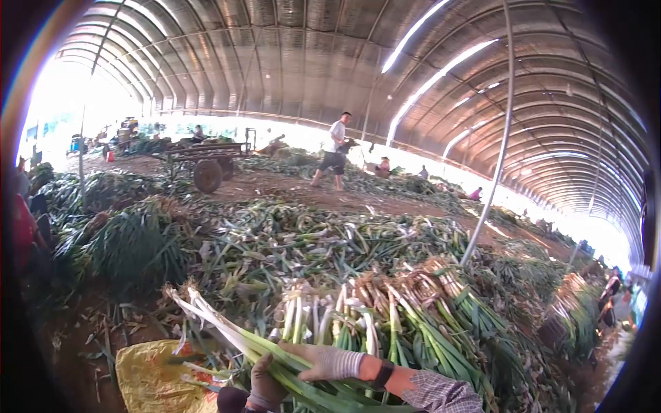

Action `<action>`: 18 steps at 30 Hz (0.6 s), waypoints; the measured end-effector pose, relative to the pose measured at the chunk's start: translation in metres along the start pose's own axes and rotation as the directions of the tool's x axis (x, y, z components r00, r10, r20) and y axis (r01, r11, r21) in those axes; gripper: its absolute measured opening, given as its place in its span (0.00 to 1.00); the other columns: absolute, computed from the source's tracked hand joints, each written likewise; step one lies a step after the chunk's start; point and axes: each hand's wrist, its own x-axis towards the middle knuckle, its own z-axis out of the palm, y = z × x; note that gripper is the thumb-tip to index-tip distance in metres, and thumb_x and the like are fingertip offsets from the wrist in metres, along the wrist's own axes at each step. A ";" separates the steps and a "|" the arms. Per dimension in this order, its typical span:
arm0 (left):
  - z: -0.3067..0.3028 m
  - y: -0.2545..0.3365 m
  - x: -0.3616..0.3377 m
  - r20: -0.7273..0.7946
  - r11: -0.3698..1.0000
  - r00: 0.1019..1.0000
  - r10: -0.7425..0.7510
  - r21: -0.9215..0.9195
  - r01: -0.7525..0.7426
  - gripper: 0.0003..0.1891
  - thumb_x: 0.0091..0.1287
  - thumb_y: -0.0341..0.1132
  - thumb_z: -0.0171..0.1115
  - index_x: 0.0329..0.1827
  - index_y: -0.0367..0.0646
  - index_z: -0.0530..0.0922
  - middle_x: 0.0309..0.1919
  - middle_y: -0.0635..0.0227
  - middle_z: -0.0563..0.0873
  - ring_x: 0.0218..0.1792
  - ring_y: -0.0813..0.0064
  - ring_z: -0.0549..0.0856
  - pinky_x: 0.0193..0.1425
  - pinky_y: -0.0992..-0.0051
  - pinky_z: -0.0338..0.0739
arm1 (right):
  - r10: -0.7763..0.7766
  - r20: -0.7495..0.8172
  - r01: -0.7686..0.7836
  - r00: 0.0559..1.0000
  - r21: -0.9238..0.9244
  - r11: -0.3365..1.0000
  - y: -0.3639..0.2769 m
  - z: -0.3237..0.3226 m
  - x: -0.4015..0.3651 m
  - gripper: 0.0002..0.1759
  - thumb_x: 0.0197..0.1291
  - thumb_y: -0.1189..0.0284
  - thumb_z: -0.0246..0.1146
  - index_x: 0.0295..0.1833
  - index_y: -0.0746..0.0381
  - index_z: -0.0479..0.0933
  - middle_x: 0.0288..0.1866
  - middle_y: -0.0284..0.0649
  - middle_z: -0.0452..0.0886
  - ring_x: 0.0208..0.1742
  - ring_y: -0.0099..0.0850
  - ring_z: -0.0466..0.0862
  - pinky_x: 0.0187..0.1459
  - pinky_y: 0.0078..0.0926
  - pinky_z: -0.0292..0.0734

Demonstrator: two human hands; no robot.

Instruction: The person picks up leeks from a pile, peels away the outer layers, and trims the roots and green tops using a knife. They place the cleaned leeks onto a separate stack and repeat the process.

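A few long green onions slant across the front, their white root ends pointing up and left. My left hand, in a grey glove, is closed around the stalks from below. Over the top of them lies my right hand, also gloved, gripping the same stalks; its fingertips are partly hidden. Above that wrist are a dark band and a checked sleeve. Just beyond my hands, trimmed green onions lie in a row with their white ends up. To their right is a pile of onions with brown roots.
A yellow sack lies at front left. Loose leaves cover the ground ahead. A thin metal pole rises at right. Farther off stand a flat cart and a walking person, beneath an arched tunnel roof.
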 end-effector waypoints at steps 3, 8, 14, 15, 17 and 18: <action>0.028 0.003 0.014 0.011 0.995 0.996 0.085 0.044 -0.085 0.33 0.63 0.44 0.59 0.70 0.38 0.67 0.61 0.55 0.77 0.61 0.53 0.77 0.69 0.52 0.69 | 0.108 -0.115 -0.105 0.987 0.036 0.994 0.011 -0.054 -0.038 0.47 0.61 0.46 0.63 0.77 0.62 0.56 0.71 0.52 0.70 0.66 0.41 0.74 0.65 0.37 0.71; 0.011 0.023 0.046 0.055 0.998 0.997 -0.055 0.038 0.053 0.25 0.65 0.38 0.58 0.66 0.40 0.72 0.62 0.57 0.79 0.62 0.58 0.78 0.69 0.55 0.71 | 0.436 -0.370 -0.409 0.820 0.153 0.900 0.066 -0.109 -0.109 0.37 0.65 0.49 0.62 0.72 0.61 0.66 0.43 0.44 0.85 0.44 0.31 0.84 0.52 0.28 0.78; -0.071 -0.019 0.104 -0.143 0.970 0.972 -0.184 0.132 0.203 0.23 0.67 0.40 0.55 0.59 0.33 0.75 0.50 0.55 0.83 0.51 0.57 0.82 0.63 0.56 0.75 | 0.582 -0.149 -0.549 0.799 0.212 0.808 0.139 -0.049 -0.068 0.40 0.66 0.50 0.59 0.74 0.66 0.60 0.55 0.54 0.82 0.55 0.42 0.83 0.62 0.33 0.74; -0.091 -0.030 0.113 -0.189 0.972 0.960 -0.208 0.073 0.225 0.19 0.67 0.39 0.55 0.54 0.34 0.77 0.48 0.56 0.84 0.50 0.58 0.82 0.63 0.56 0.75 | 0.585 -0.063 -0.552 0.808 0.265 0.791 0.121 -0.048 -0.052 0.46 0.62 0.47 0.61 0.76 0.64 0.56 0.53 0.55 0.83 0.57 0.44 0.82 0.61 0.35 0.74; -0.092 -0.042 0.126 -0.248 0.967 0.940 -0.232 0.047 0.251 0.16 0.67 0.39 0.55 0.52 0.38 0.78 0.47 0.57 0.84 0.50 0.58 0.82 0.63 0.57 0.74 | 0.490 0.059 -0.493 0.870 0.055 0.868 0.137 -0.020 0.000 0.61 0.53 0.30 0.58 0.79 0.63 0.48 0.70 0.58 0.70 0.66 0.48 0.75 0.68 0.38 0.67; -0.107 -0.050 0.132 -0.294 0.967 0.927 -0.233 0.030 0.253 0.17 0.66 0.39 0.55 0.52 0.38 0.78 0.47 0.57 0.84 0.50 0.58 0.82 0.63 0.57 0.74 | 0.417 0.049 -0.417 0.908 0.004 0.909 0.151 0.003 0.024 0.63 0.51 0.31 0.60 0.79 0.62 0.46 0.69 0.61 0.69 0.66 0.51 0.74 0.68 0.41 0.66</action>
